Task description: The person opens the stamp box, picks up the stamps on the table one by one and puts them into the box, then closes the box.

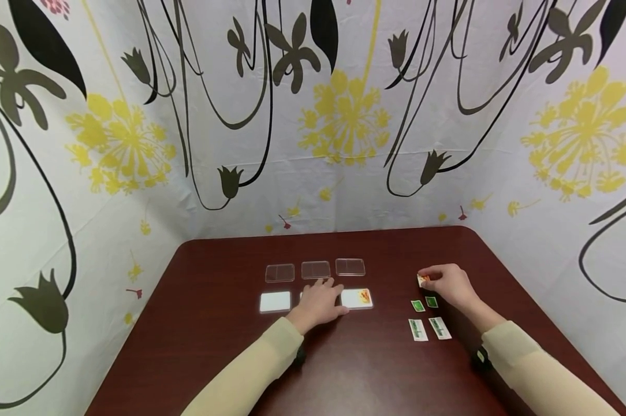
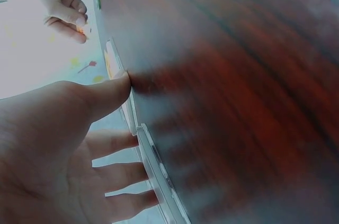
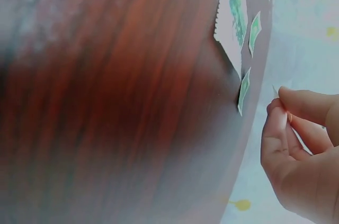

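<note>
My left hand (image 1: 318, 302) lies spread, fingers fairly straight, over the middle of three shallow white cases and hides most of it. In the left wrist view, the thumb touches the edge of the right-hand case (image 2: 127, 108), and the fingertips reach the middle case (image 2: 159, 173). That right-hand case (image 1: 351, 299) bears an orange-patterned stamp (image 1: 364, 296) at its right end. My right hand (image 1: 452, 284) pinches a small orange-and-white stamp (image 1: 423, 279) between thumb and fingers, above the table. Just below it are two small green stamps (image 1: 418, 306) and two longer white-and-green stamps (image 1: 440, 328).
The left white case (image 1: 275, 301) stands beside my left hand. Behind the cases, three clear plastic lids (image 1: 315, 269) lie in a row on the dark red-brown table (image 1: 214, 341). A flower-patterned cloth (image 1: 292, 133) hangs around the table's back and sides.
</note>
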The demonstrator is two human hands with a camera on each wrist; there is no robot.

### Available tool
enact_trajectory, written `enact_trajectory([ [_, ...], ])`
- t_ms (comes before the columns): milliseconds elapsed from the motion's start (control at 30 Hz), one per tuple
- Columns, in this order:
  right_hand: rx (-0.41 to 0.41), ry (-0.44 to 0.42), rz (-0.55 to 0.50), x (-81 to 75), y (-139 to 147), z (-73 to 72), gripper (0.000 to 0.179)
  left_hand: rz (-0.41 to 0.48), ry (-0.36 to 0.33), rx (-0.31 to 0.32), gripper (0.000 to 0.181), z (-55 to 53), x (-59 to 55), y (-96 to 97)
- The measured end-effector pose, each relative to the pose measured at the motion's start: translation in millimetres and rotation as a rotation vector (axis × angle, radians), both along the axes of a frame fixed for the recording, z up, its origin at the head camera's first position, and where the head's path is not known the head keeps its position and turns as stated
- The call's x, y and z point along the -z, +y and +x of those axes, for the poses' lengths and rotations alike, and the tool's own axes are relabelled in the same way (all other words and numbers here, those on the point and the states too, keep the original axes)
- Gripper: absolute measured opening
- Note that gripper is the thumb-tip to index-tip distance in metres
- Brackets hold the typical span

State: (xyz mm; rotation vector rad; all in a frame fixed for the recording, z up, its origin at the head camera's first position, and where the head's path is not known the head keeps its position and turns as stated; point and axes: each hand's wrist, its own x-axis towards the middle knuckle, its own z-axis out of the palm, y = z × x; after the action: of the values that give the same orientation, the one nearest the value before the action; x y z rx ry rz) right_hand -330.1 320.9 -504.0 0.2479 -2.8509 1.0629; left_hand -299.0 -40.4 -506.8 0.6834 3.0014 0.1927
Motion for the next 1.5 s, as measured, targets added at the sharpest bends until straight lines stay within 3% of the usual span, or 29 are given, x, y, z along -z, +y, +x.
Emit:
enact_trajectory([
  [300,0.021,0.02,-0.028,-7.1,-4.4,8.1,0.031,0.01,0.014,-0.001,0.066,-1.7,0.7,-0.3],
  [1100,-0.036,0.035,-0.112,-26.0,-45.9,25.0,0.039,-0.009,0.023,-0.001,0.067,-3.9,-2.8,2.2],
  [1500,-0.068,0.061,-0.179,-29.5,-77.2,21.4,0.025,-0.01,0.01,-0.007,0.067,-4.5,-4.9,1.9],
])
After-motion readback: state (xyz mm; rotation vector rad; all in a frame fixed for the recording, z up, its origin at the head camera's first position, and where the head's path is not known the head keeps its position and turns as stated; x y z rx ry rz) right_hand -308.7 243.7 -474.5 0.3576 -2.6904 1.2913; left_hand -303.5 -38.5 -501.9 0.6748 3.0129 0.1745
